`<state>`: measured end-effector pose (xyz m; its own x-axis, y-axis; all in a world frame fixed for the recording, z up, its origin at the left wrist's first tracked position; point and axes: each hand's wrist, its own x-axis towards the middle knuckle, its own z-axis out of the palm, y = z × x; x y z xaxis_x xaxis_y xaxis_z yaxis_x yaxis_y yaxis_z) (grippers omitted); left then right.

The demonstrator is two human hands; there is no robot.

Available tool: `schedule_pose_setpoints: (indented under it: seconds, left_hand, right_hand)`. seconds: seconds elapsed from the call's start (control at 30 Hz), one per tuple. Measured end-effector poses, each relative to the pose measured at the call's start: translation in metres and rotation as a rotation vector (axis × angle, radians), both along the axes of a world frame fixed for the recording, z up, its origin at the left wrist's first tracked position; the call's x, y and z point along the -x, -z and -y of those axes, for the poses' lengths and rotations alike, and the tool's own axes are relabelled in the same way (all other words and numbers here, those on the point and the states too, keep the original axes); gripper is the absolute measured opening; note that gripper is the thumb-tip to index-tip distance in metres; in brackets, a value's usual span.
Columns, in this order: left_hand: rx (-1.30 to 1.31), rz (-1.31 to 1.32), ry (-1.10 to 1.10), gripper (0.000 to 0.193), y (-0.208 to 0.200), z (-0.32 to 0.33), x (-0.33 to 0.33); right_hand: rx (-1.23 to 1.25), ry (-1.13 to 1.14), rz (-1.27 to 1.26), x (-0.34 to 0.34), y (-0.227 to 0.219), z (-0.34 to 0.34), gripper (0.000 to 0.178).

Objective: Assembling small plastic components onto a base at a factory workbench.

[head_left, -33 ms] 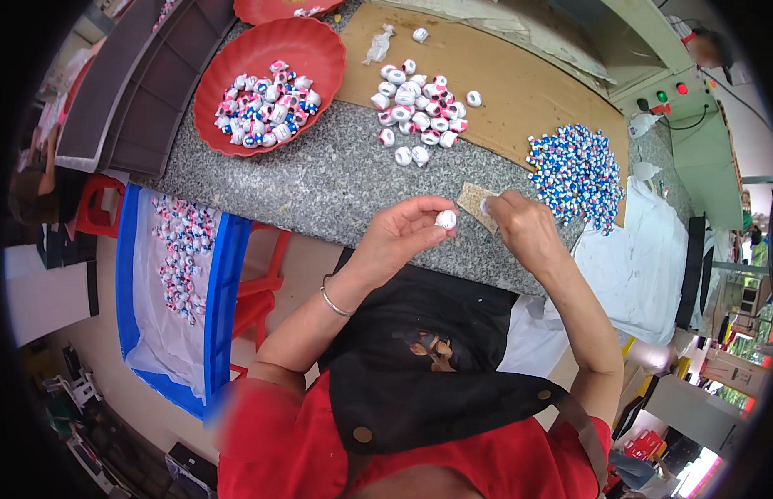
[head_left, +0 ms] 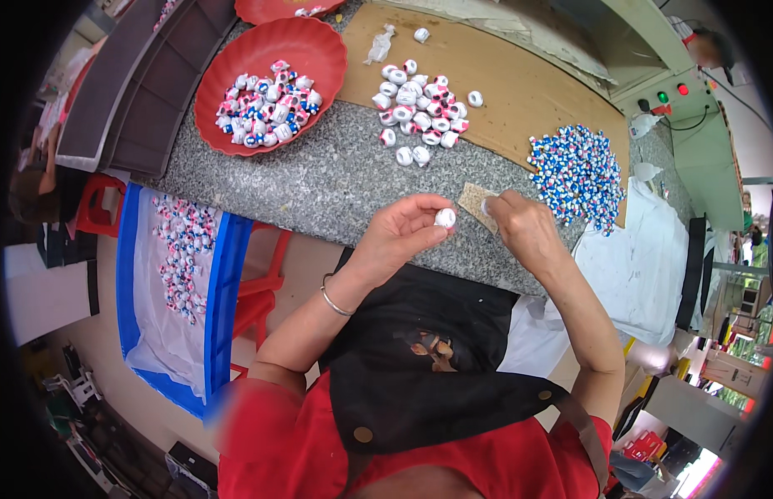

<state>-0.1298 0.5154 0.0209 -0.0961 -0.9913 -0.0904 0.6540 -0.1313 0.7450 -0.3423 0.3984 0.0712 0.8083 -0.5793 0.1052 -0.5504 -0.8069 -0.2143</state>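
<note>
My left hand [head_left: 401, 229] pinches a small white rounded figure part [head_left: 445, 218] between thumb and fingers, just above the worktop's front edge. To its right, my right hand [head_left: 524, 223] has its fingers drawn together at a tan, speckled flat pad [head_left: 475, 200]. A bit of something white shows at those fingertips, mostly hidden by them. Beyond both hands sits a loose group of white, pink and dark rounded figure parts [head_left: 420, 106]. A heap of tiny blue and white pieces [head_left: 576, 177] lies right of my right hand.
A red scalloped bowl [head_left: 210, 91] of small figures stands on the grey speckled worktop [head_left: 336, 179]. Brown cardboard [head_left: 503, 125] lies under the parts at the back. A blue lined crate [head_left: 222, 299] of figures stands lower left. A green box [head_left: 694, 125] with lit buttons stands right.
</note>
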Motion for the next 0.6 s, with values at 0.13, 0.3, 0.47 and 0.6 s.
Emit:
schedule_pose_setpoints:
  seconds: [0.13,0.3,0.47,0.6]
  left_hand:
    - [-0.022,0.103,-0.034,0.036,0.001,0.001,-0.002]
    - [0.002,0.224,-0.078,0.036,0.004,0.006,0.013]
    - [0.142,0.546,-0.197,0.033,0.003,0.013,0.025]
    - [0.29,0.735,-0.266,0.032,0.001,0.013,0.032]
  right_hand:
    - [-0.007,-0.031,-0.04,0.001,0.005,0.004,0.007]
    - [-0.007,-0.009,0.028,0.001,0.005,0.003,0.007]
    - [-0.073,0.091,0.241,0.005,0.002,-0.012,0.009]
    - [-0.875,0.476,0.66,0.004,-0.006,-0.032,0.013]
